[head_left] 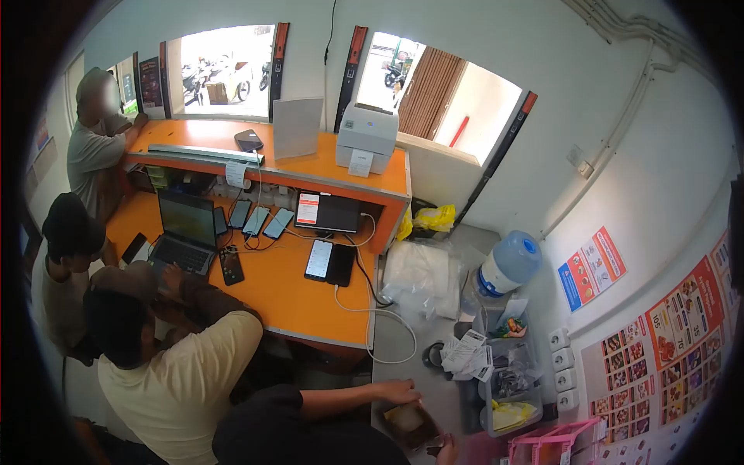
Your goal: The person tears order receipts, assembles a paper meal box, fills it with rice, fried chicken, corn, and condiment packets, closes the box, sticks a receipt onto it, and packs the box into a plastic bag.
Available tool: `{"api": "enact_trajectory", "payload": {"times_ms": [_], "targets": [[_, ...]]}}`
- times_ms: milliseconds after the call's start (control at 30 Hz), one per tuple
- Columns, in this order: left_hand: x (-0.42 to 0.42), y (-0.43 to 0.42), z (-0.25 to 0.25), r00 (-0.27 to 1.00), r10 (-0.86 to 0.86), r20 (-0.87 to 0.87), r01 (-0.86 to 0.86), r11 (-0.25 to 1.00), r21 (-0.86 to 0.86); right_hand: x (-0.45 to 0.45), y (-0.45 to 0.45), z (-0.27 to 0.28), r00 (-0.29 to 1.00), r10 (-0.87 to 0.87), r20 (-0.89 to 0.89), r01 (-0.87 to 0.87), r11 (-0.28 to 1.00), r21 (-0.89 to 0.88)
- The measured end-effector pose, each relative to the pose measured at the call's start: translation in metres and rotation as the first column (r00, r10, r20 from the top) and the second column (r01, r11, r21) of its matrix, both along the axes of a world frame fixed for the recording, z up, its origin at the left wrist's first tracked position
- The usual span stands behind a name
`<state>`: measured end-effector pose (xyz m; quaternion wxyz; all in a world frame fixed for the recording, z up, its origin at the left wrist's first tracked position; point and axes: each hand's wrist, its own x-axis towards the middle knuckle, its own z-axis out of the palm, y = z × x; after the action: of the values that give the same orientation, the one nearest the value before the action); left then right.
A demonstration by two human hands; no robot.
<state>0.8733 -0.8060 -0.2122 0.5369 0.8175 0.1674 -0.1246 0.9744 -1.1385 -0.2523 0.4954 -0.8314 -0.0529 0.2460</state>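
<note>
My left hand (397, 392) reaches out from a black sleeve, its fingers closed on the upper edge of a flat dark pack (409, 425) with a paler brownish middle. At the pack's lower right corner, my right hand (447, 450) grips it, partly cut off by the bottom of the view. What the pack contains cannot be made out. Both hands are over the grey counter (395, 341). Beyond them lies a bunch of printed white paper slips (466, 356), beside a clear plastic bin (511, 384) with a yellow packet in it.
A pink basket (554, 443) stands right of my hands. Clear plastic bags (418, 275) and a blue water jug (508, 263) sit farther back. An orange desk (310, 314) holds a laptop (184, 232), several phones and a looping white cable (415, 341). Three people are at the left.
</note>
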Motion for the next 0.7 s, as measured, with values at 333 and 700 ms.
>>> {"api": "enact_trajectory", "payload": {"times_ms": [333,700], "targets": [[0.007,-0.006,-0.046,0.998,0.019,0.068,0.004,0.948,-0.317,-0.022,0.02,0.048,0.902,-0.092,-0.423,0.196,0.958,0.21],[-0.04,-0.011,-0.036,0.899,0.16,0.407,0.007,0.925,-0.38,-0.029,0.028,0.047,0.906,-0.229,-0.357,0.296,0.944,0.147]]}}
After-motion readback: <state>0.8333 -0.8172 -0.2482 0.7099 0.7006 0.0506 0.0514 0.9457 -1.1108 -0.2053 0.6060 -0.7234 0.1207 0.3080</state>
